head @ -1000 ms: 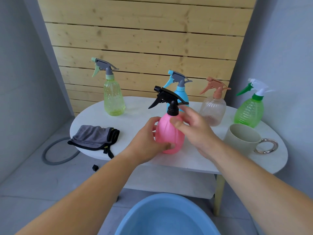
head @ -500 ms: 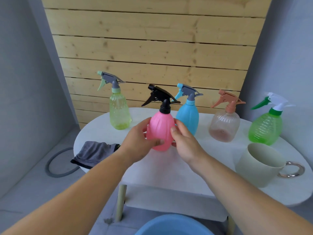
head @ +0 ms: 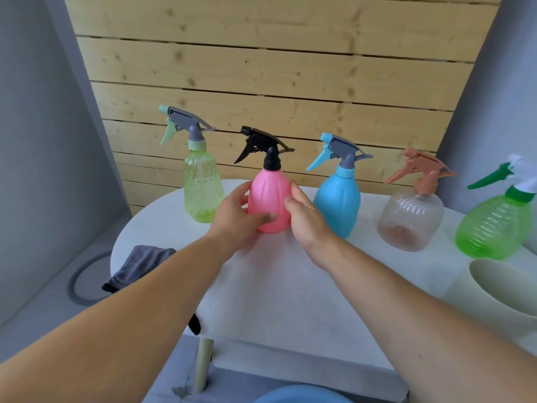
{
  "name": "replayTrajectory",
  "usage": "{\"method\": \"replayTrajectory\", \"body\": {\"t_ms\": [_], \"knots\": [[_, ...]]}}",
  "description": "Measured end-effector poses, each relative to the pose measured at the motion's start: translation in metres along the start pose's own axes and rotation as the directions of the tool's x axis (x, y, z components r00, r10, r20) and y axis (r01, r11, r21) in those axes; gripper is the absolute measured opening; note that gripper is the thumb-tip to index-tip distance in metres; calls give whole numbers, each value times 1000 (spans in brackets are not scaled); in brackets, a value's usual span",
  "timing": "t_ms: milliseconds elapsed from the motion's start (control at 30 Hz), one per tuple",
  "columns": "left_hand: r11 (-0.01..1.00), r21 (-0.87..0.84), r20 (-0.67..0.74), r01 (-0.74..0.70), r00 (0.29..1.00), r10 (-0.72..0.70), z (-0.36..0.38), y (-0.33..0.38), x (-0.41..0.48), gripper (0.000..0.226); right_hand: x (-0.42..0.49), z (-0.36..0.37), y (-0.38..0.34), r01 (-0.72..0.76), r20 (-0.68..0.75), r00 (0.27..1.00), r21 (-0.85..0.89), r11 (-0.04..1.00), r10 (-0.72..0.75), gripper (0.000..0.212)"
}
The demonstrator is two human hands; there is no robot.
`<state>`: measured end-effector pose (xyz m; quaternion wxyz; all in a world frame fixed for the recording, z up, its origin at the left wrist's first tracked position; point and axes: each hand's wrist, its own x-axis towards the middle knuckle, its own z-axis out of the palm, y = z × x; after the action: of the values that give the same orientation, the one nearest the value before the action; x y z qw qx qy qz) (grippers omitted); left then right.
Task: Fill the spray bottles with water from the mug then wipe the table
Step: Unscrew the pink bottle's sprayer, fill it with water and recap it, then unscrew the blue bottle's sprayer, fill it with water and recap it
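Now the opaque pink plastic spray bottle with the black trigger head (head: 270,203) stands further back on the white oval table (head: 279,286) than a second ago, in the row between the translucent yellow-green spray bottle with a grey and mint trigger (head: 200,193) and the opaque blue spray bottle with a grey and light-blue trigger (head: 338,202). Both hands have followed it away from the table's front edge. The left hand (head: 235,216) wraps the bottle's left side, thumb across its lower front; the right hand (head: 305,218) rests curled against its right side, fingertips touching. Its base looks level with the tabletop, though the hands partly cover it.

Further right stand a clear ribbed spray bottle with a terracotta trigger (head: 411,219) and a ribbed green spray bottle with a white and green trigger (head: 494,228). The pale cream mug (head: 505,289) now sits cut off at the right edge, its handle out of view. A grey cloth (head: 139,267) hangs at the table's left edge. No writing or labels are legible on any bottle.
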<state>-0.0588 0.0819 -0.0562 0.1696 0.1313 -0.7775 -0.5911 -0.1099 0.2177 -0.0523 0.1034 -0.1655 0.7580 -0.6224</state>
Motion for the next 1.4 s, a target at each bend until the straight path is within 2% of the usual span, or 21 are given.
{"method": "replayTrajectory", "body": {"t_ms": [300, 400, 467, 533, 600, 667, 733, 800, 900, 967, 1067, 1167, 1300, 1400], "knots": [[1000, 25, 7, -19, 1000, 19, 0, -2, 3, 79, 0, 1, 3, 2, 11, 1000, -25, 1000, -2, 54], [995, 95, 8, -8, 1000, 8, 1, -1, 1, 85, -12, -2, -6, 7, 22, 1000, -80, 997, -5, 53], [983, 178, -52, 34, 998, -25, 3, 3, -5, 94, -27, -5, -12, 12, 10, 1000, -143, 990, -11, 52], [967, 254, -171, 33, 985, 12, 8, 9, -18, 80, -44, -16, -16, 62, -72, 995, -175, 983, -76, 41], [957, 272, -246, -101, 954, 170, 15, 16, -34, 50, -57, -32, -20, 136, -226, 958, -191, 972, -178, 18], [947, 230, -206, -226, 939, 274, 29, 27, -46, 28, -63, -51, -27, 190, -386, 880, -249, 950, -277, 10], [936, 221, -79, -273, 952, 296, 46, 36, -48, 22, -59, -68, -34, 192, -484, 806, -332, 924, -341, 11], [935, 227, 75, -273, 962, 262, 64, 44, -44, 36, -45, -82, -37, 138, -499, 801, -383, 913, -331, 24], [943, 261, 226, -205, 963, 147, 82, 47, -31, 61, -22, -90, -39, -13, -421, 890, -403, 915, -173, 40], [951, 265, 279, -159, 957, 82, 90, 47, -24, 71, -11, -91, -37, -34, -372, 921, -367, 930, -113, 23], [964, 229, 248, -139, 965, 80, 96, 42, -18, 76, -8, -90, -39, 25, -342, 932, -275, 961, -122, 24], [959, 232, 213, -161, 971, 111, 96, 38, -24, 75, -11, -91, -39, 58, -352, 923, -272, 961, -156, 21], [948, 229, 172, -220, 968, 183, 92, 41, -62, 74, -32, -92, -41, 69, -368, 916, -250, 966, -160, 18], [946, 210, 127, -247, 966, 224, 89, 47, -100, 81, -62, -91, -46, 66, -393, 910, -171, 983, -130, 23]]}}
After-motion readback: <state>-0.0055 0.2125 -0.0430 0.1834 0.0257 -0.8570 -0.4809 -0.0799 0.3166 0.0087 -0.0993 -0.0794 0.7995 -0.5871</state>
